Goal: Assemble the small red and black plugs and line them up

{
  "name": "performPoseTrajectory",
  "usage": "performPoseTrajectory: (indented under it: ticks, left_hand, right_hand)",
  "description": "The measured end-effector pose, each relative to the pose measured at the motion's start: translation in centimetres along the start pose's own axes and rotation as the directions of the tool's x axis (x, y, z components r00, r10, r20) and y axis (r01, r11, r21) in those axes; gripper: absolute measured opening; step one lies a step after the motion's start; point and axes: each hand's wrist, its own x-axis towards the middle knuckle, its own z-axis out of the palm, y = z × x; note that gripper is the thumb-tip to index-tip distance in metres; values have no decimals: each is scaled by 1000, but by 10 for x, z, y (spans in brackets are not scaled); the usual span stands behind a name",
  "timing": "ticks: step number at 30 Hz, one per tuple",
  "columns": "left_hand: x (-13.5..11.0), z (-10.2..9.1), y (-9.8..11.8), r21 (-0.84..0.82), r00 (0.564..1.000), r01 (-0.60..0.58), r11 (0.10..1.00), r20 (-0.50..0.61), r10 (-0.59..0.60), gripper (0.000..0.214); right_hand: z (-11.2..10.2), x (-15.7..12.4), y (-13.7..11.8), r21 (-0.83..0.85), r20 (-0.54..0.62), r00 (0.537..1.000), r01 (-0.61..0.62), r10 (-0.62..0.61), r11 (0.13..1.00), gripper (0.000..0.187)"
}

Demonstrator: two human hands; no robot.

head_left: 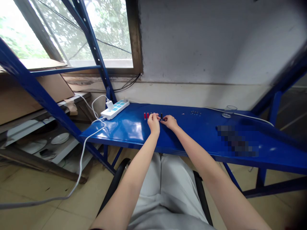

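Observation:
Over the middle of the blue table (129,127), my left hand (153,123) is closed with its fingertips together. Anything it grips is too small to make out. Facing it, my right hand (170,122) is closed in a pinch low over the tabletop, close to a small dark piece I cannot identify. Between the two hands a short black cylinder (161,115) stands upright. Just left of my left hand are small red cylinders (145,116), partly covered by its fingers. To the right of my right hand, several tiny pieces (195,113) are lined up in rows.
A white power strip (115,109) with a plugged-in charger sits at the table's left end, its cable hanging over the edge. A clear glass (226,115) is at the back right, near a blurred-out dark object (237,140). Blue rack posts (96,51) rise at the left.

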Motion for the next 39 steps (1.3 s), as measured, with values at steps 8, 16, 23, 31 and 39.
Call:
performPoseTrajectory:
  ticks: [8,16,23,31,39]
  left_hand:
    - [-12,2,4,212,966,-101,972,253,45,36]
    - [-12,1,2,421,958,-149,895,287,25,33]
    - [-13,1,2,398,958,-148,905,287,31,33]
    - [-14,0,5,370,951,-150,917,308,31,34]
    - [-14,0,7,372,946,-171,912,319,48,34]
  right_hand:
    - [-23,-40,30,187,-141,988,92,-66,978,19]
    - [-32,-50,33,262,-302,953,95,-12,960,24]
    - [-31,-51,32,202,-282,957,124,-63,972,24]
    - [-29,-51,31,196,-272,958,146,-89,970,24]
    - [-29,-52,31,236,-271,957,172,-105,956,21]
